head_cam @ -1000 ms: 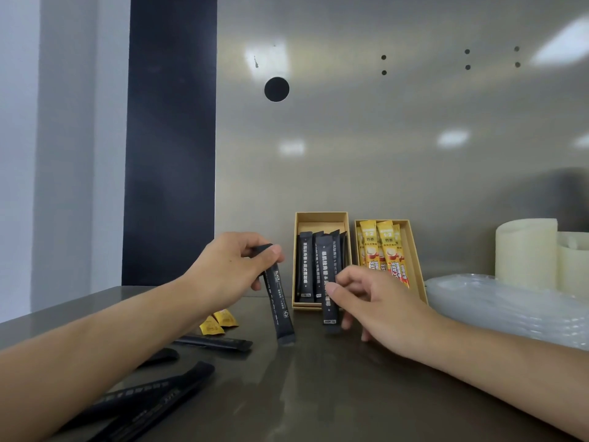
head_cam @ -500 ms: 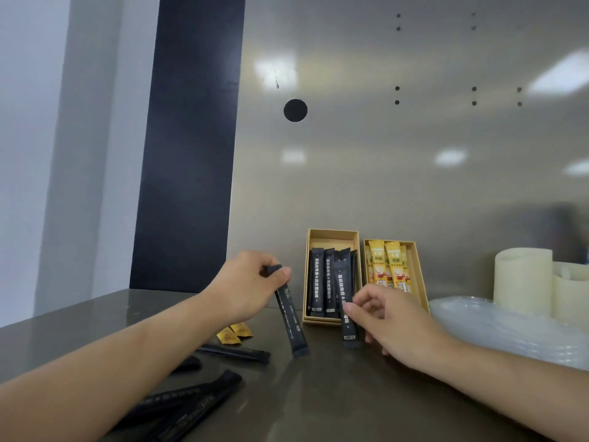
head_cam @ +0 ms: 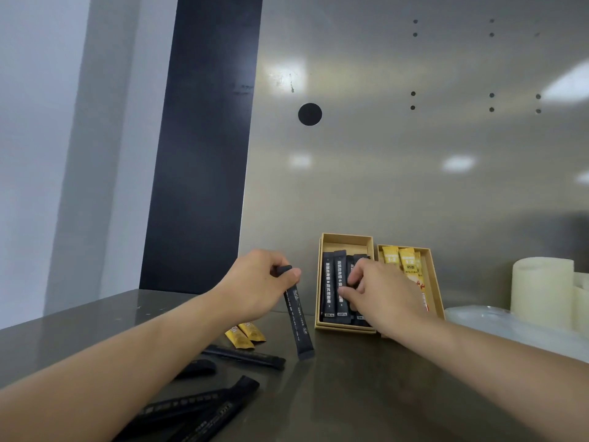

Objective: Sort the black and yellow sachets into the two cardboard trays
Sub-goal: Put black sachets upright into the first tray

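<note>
Head view, from left to right: at the near left, several loose black sachets [head_cam: 204, 409] lie flat on the steel counter [head_cam: 350, 403], partly under your left forearm. A little farther, another black sachet [head_cam: 245, 357] lies across the counter, and just behind it you see two yellow sachets [head_cam: 245, 334] side by side, their far ends hidden by your arm.

Your left hand [head_cam: 255, 283] pinches the top end of one black stick sachet [head_cam: 296, 317] between thumb and fingers. This sachet stands almost upright, a little tilted, with its lower end touching the counter, just left of the trays.

Next comes the left cardboard tray [head_cam: 347, 240], which leans against the metal back wall [head_cam: 382, 154]. It holds black sachets [head_cam: 328, 285] standing in a row. Your right hand [head_cam: 379, 295] is over the near part of this tray, with the fingers curled on one of the black sachets inside; whether it grips this sachet or only presses it, you cannot tell from here.

Just beside it, touching, is the right cardboard tray [head_cam: 433, 282] with yellow sachets [head_cam: 408, 263] inside; your right hand covers their lower part.

At the far right, a clear plastic pile [head_cam: 510, 327] lies on the counter, and behind it stand pale cream rolls [head_cam: 541, 288].
</note>
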`<state>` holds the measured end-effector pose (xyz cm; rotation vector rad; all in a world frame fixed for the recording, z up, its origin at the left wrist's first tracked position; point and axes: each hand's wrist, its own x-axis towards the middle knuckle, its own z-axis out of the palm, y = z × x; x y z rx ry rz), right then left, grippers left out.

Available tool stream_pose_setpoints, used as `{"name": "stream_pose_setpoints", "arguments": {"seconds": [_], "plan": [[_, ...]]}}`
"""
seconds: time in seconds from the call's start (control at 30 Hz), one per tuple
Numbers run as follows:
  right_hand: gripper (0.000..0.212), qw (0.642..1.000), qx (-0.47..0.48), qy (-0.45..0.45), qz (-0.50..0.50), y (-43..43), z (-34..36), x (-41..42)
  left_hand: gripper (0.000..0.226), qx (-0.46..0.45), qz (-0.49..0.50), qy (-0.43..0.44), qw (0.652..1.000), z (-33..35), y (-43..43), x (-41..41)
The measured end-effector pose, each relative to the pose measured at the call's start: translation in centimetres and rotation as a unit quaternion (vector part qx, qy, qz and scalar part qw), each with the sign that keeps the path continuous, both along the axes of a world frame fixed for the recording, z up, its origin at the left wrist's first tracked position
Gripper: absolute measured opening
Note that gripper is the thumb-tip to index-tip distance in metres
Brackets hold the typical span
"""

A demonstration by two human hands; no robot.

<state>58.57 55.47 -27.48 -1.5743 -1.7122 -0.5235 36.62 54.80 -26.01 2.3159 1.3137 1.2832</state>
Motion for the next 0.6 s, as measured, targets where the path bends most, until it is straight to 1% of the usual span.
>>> {"name": "stream_pose_setpoints", "arguments": {"seconds": [0.17, 0.23, 0.4, 0.5, 0.6], "plan": [[0.019, 0.999, 0.005, -0.029, 0.017, -0.7, -0.4, -0.3, 0.024, 0.002, -0.008, 0.005, 1.000, 0.0, 0.1, -0.1], [0.021, 0.999, 0.006, -0.032, 0.040, -1.2, -0.3, 0.2, 0.024, 0.000, -0.017, 0.000, 1.000, 0.1, 0.1, -0.1], [0.034, 0.992, -0.031, -0.049, 0.114, -3.2, -1.6, 3.3, 0.026, -0.012, -0.036, -0.002, 0.999, 0.0, 0.5, -0.1], [0.033, 0.987, -0.051, -0.028, 0.150, -4.0, -3.2, 4.6, 0.024, -0.013, -0.040, 0.003, 0.999, -0.1, 0.6, -0.2], [0.031, 0.983, -0.080, -0.063, 0.153, -4.4, -4.1, 4.4, 0.016, -0.020, -0.051, 0.013, 0.998, -0.2, 0.6, -0.4]]}}
